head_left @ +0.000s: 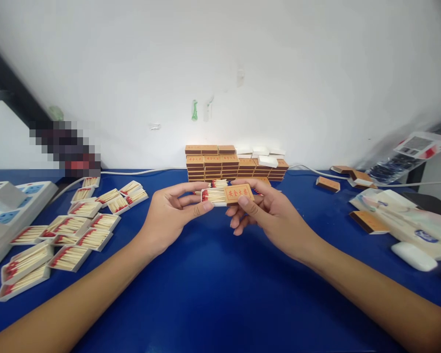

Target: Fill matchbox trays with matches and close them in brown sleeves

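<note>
Above the middle of the blue table, my left hand pinches the outer end of a white matchbox tray full of red-tipped matches. My right hand grips the orange-brown matchbox sleeve, thumb on its printed face and fingers behind and below. One end of the tray sits inside the sleeve; the other part sticks out to the left with its matches showing. Just behind my hands lie more loose matches, partly hidden by the fingers and the box.
Stacked matchboxes stand against the wall, with white trays on top. Many match-filled trays lie left beside a power strip. At right are matchbox sleeves, a tissue pack and a white case.
</note>
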`<act>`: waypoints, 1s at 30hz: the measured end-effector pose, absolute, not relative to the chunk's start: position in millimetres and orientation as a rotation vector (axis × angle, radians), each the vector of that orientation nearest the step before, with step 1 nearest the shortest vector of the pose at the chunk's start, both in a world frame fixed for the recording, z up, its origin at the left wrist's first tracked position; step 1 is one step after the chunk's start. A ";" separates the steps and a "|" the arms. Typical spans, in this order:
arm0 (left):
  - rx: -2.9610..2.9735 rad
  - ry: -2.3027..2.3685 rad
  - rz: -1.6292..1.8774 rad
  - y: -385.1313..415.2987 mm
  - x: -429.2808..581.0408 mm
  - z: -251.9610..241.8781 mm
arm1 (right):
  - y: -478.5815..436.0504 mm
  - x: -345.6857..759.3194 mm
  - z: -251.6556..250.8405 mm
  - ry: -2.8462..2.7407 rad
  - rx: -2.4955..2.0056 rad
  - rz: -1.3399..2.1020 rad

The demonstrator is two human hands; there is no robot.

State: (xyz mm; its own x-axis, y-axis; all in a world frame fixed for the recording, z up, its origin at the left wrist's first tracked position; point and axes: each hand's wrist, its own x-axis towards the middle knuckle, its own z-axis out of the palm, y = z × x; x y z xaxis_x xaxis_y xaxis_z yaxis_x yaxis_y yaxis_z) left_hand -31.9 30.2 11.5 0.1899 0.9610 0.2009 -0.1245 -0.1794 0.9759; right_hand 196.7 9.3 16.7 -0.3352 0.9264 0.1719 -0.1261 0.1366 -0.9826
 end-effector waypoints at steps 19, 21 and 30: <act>1.793 0.848 1.055 19.3 -26.8 10.8 | -16.1 184.9 11.2 -1.564 -0.802 1.675; 1.796 0.860 1.050 18.8 -26.9 9.8 | -13.1 186.6 11.8 -1.597 -0.843 1.629; 1.866 1.004 1.178 28.3 -34.2 8.4 | 16.4 207.7 15.2 -1.954 -1.098 0.855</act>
